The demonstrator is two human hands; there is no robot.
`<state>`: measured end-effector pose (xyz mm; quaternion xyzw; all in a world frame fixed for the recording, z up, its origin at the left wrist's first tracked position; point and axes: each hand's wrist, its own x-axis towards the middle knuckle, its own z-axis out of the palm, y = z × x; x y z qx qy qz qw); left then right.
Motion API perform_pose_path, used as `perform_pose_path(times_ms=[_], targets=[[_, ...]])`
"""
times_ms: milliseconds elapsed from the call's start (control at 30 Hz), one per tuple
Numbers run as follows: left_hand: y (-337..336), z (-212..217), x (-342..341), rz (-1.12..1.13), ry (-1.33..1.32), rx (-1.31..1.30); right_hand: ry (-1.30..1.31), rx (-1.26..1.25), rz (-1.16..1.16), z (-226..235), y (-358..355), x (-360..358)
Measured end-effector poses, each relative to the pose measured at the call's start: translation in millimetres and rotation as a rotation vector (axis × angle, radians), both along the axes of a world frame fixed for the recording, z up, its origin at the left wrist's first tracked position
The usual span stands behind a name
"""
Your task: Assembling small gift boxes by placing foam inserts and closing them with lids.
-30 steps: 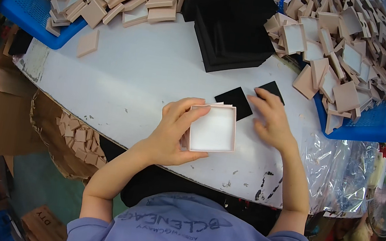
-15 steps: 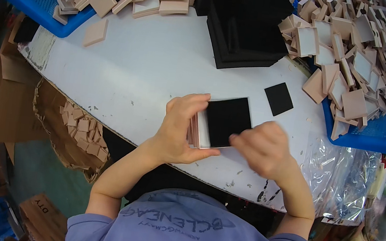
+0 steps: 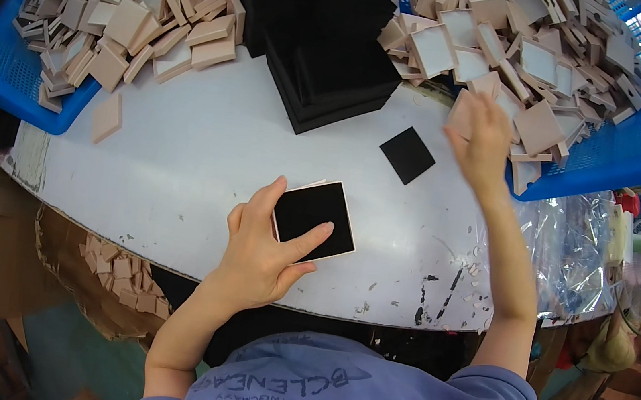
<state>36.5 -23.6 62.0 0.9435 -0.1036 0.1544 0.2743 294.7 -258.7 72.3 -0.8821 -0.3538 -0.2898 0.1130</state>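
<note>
My left hand [image 3: 257, 263] clasps a pale-pink box [image 3: 349, 217], forefinger seemingly holding its black insert [image 3: 310, 208] flat; right hand [image 3: 484, 141] at the piled boxes [image 3: 537, 128], grip unclear from here

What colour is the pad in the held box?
The pad is plain black, best seen in the head view.

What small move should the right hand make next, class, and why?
Probably close the right hand on one piece from the pile of shallow boxes. The hand is right at that pile, while the left hand holds a box with a black square in it, one finger on the square. A loose black square lies on the table.
</note>
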Motion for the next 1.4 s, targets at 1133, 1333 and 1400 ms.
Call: perform_pose_path(times_ms=[1133,1333,1400], targets=[[17,-34,12,-0.075,-0.344,-0.373,0.553,-0.116,0.762,28,74,-129],[16,-27,14,-0.121,-0.286,-0.366,0.893,0.046,0.807,8,64,-107],[16,-27,15,-0.104,-0.269,-0.334,0.751,-0.042,0.883,15,65,-110]])
